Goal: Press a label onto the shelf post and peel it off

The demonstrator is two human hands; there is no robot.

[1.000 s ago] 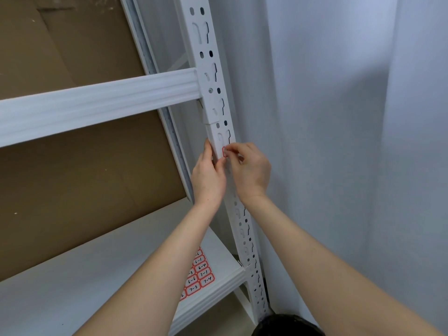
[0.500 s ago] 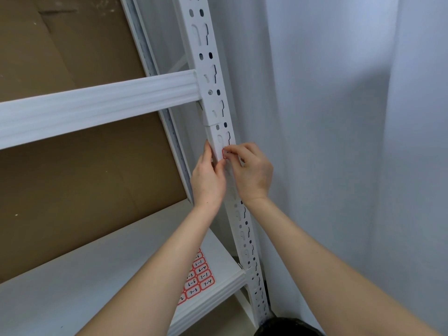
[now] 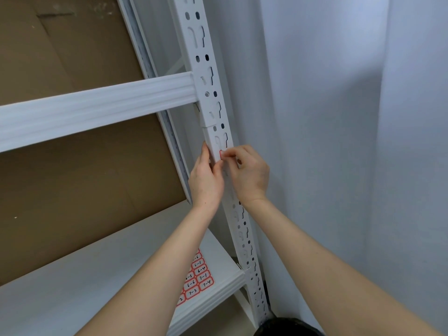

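My left hand [image 3: 206, 180] lay against the left edge of the post [image 3: 219, 141], fingers straight and steadying it, gripping nothing. Just right of it, my right hand [image 3: 249, 173] pinched a small red-edged sticker [image 3: 221, 154] between thumb and forefinger, flat on the post's face below the beam [image 3: 97, 107]. I judged it best to square it between the slots, then press from one edge outward. The sticker looked tiny, white with a red border, mostly hidden under my fingertips.
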